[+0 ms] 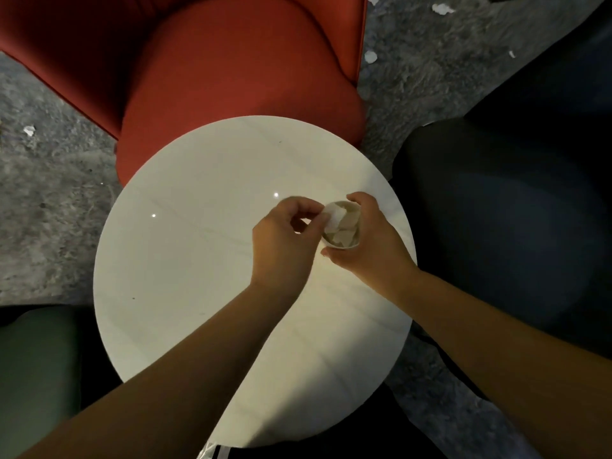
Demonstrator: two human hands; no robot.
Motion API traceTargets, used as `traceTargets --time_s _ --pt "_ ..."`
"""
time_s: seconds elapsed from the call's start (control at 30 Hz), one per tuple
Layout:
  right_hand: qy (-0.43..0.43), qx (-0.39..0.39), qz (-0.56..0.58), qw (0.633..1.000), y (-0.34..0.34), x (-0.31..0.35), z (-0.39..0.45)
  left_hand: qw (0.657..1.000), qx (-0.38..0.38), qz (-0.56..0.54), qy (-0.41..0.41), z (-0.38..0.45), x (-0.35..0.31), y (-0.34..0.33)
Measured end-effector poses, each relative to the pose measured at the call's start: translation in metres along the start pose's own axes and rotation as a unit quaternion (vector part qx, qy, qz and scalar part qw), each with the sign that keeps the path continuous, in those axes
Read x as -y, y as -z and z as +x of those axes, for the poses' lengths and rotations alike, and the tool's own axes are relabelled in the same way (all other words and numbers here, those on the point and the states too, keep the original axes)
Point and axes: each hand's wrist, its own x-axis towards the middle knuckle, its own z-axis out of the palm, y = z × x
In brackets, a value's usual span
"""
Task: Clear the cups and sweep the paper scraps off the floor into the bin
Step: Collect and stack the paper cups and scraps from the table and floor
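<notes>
A round white table [185, 260] is standing on a mottled grey carpet [49, 207], its glossy top catching two small points of light. A red upholstered armchair [212, 67] is sitting at its far side, a dark navy chair [516, 207] is crowding in on the right, and a muted green seat [36, 369] is showing at lower left.

Both bare arms reach forward from the bottom of the view, and the hands meet close together. The left hand [284, 243] is curled, its thumb and fingers pinched on something small and white. The right hand [371, 240] is wrapped around a small cup [342, 226] — thumb near, fingers far.
</notes>
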Motion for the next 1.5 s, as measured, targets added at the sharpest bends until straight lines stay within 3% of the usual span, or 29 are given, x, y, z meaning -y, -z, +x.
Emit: traceTargets --time_s 0.1,0.3,0.4,0.6,0.77,0.9,1.3,1.5 --pt "0.034 0.004 0.015 0.999 0.0 0.006 -0.005 0.999 0.031 0.011 -0.006 -0.01 0.002 0.0" --pt "0.054 0.003 0.012 0.998 0.002 0.01 -0.019 0.997 -0.065 0.006 0.032 -0.012 0.024 0.039" --pt "0.057 0.01 0.017 0.998 -0.001 0.017 -0.029 0.991 -0.078 0.089 0.058 -0.018 0.056 0.068" --pt "0.09 0.047 -0.014 0.995 -0.015 0.051 -0.05 0.959 -0.03 0.261 0.106 -0.065 0.11 0.131" --pt "0.135 0.054 -0.052 0.988 -0.042 0.096 -0.063 0.929 -0.006 0.334 0.162 -0.109 0.135 0.178" --pt "0.145 0.064 -0.067 0.985 -0.07 0.14 -0.077 0.911 0.019 0.384 0.149 -0.133 0.152 0.214" --pt "0.097 0.054 -0.061 0.992 -0.2 0.252 -0.124 0.91 0.055 0.397 0.103 -0.137 0.221 0.36" --pt "0.092 0.032 -0.078 0.992 -0.233 0.293 -0.127 0.899 0.052 0.423 0.101 -0.125 0.242 0.421"
